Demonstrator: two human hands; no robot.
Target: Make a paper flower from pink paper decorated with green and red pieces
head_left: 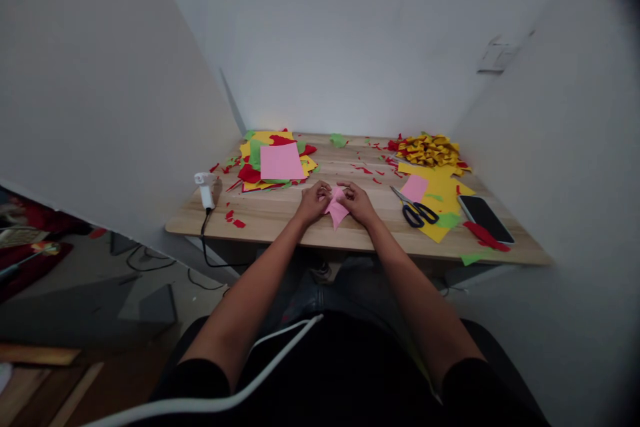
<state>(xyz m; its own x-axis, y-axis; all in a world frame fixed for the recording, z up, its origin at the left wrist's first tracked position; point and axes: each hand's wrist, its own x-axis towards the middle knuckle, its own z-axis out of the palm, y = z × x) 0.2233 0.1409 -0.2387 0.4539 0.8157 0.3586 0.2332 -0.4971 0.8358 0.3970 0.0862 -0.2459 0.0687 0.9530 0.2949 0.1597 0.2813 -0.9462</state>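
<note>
Between my two hands, near the front edge of the wooden table, is a small piece of pink paper with folds and pointed corners. My left hand pinches its left side with bent fingers. On the opposite side, my right hand grips the paper between thumb and fingers. To the right lie scissors with dark handles, their blades partly over a flat pink paper piece. A larger pink sheet rests on the stack of coloured paper at the left.
Yellow paper lies under the scissors. Behind it is a heap of folded yellow paper pieces. A phone with red paper across it lies at the right. A white device with a black cable stands at the left. Red scraps are scattered about.
</note>
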